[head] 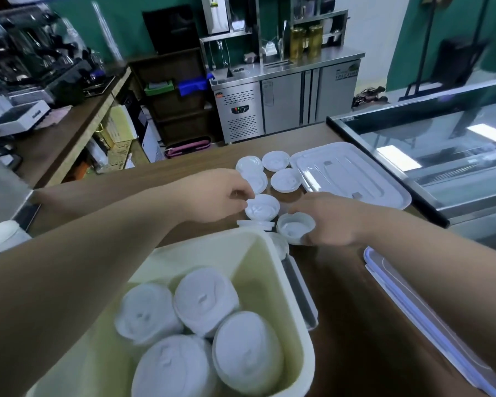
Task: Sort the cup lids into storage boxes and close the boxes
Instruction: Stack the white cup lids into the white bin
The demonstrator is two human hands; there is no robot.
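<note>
A pale storage box [281, 270] stands open at the near edge of the brown counter, with several stacks of white cup lids [204, 299] inside. Just beyond it lie more white lids. My left hand [212, 196] pinches the rim of one upturned lid [262, 209]. My right hand [332, 219] grips another upturned lid [294, 227]. Between the two sits a flat lid [255, 224] at the box's far rim. Three more loose lids [285, 180] rest farther back. A white box cover [352, 173] lies at the back right.
A second cover with a blue edge [413, 305] lies at the near right. A glass display case [441, 144] borders the counter on the right. Coffee machines [26, 67] stand on the left counter; a steel fridge unit [284, 104] is behind.
</note>
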